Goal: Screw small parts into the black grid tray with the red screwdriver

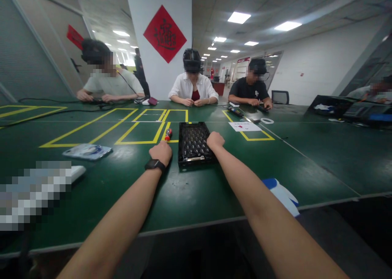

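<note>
A black case (196, 163) lies flat on the green tabletop (196, 191), its face of dark, close-set rows turned up. Taking the case as the middle of the clock, the left hand (161, 152) is at nine o'clock, just beside it, fingers curled and facing away; whether it grips anything I cannot tell. A watch (155, 164) sits on that wrist. The right hand (215, 141) is at three o'clock, curled against the case's edge, though its fingertips are hidden, so I cannot tell if it grips. A screwdriver (168, 134) with a red-and-black handle lies at ten o'clock, just past the left hand. A paper sheet (245, 126) and a white ring (267, 121) lie towards two o'clock, a blue-and-white glove (283, 197) at four o'clock, and a person in a white shirt (179, 85) sits at twelve o'clock
</note>
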Demonstrator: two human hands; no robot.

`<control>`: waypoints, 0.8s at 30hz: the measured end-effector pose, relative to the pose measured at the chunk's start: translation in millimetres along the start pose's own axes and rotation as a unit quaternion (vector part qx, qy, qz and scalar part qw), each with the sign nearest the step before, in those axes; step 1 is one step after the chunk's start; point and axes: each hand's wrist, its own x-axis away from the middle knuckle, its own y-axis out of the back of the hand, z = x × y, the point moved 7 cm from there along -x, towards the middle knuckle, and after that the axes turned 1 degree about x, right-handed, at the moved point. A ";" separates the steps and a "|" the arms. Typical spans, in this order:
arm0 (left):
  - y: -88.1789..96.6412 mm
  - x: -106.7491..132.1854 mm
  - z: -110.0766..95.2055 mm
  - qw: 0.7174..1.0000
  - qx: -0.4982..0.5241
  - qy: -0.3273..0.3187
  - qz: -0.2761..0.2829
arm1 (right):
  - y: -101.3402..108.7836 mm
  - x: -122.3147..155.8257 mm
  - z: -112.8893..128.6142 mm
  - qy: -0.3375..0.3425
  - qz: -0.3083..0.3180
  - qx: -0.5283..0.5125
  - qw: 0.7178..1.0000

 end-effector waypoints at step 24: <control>5.7 2.4 13.0 0.997 0.047 -0.007 0.058 | 199.6 -19.4 -212.2 -0.150 -0.133 0.158 0.967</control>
